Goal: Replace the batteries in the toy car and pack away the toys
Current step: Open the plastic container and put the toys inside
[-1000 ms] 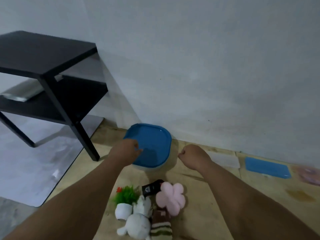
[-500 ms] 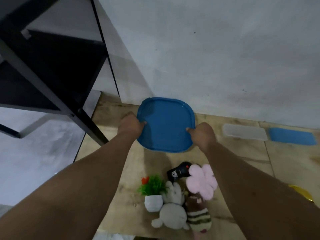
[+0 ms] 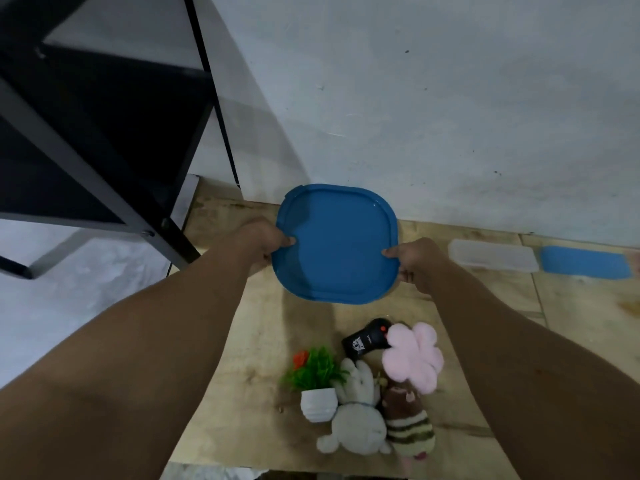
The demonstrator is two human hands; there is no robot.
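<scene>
I have my left hand [image 3: 263, 242] and right hand [image 3: 414, 259] pinching opposite rims of the blue lid [image 3: 334, 242], which looks light, stiff and slick-edged.

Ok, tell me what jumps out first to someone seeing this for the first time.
The big blue lid in the middle, gripped at its edges by the left hand and right hand, near the wall. Below it on the floor sits a huddle of toys: a pink plush flower, a grey plush and a small potted plant. A black table looms at upper left.
</scene>
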